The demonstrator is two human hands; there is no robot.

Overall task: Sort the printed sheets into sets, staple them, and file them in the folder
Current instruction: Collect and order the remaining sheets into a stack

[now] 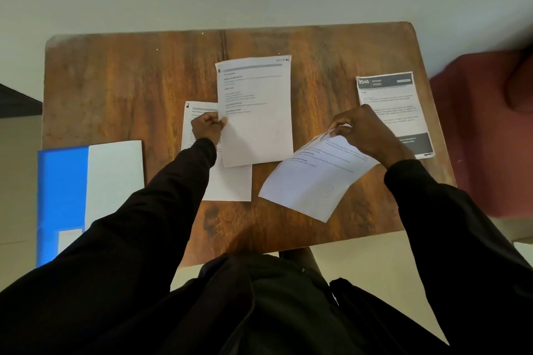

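Folder [62,196] lies at the near left of the table [129,89]; nothing visibly filed in it. Mid-table, left hand [206,128] pinches the left edge of a top sheet [256,112] over a flat sheet [230,184]. Right hand [366,132] grips a curled sheaf [311,179], and a dark-header sheet [403,112] lies far right. Judgement: sorting under way, piles begun; stapling and filing not yet done.

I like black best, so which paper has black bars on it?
The sheet farthest right. It alone has dark bands across its top and bottom; the rest are mostly white with small text.
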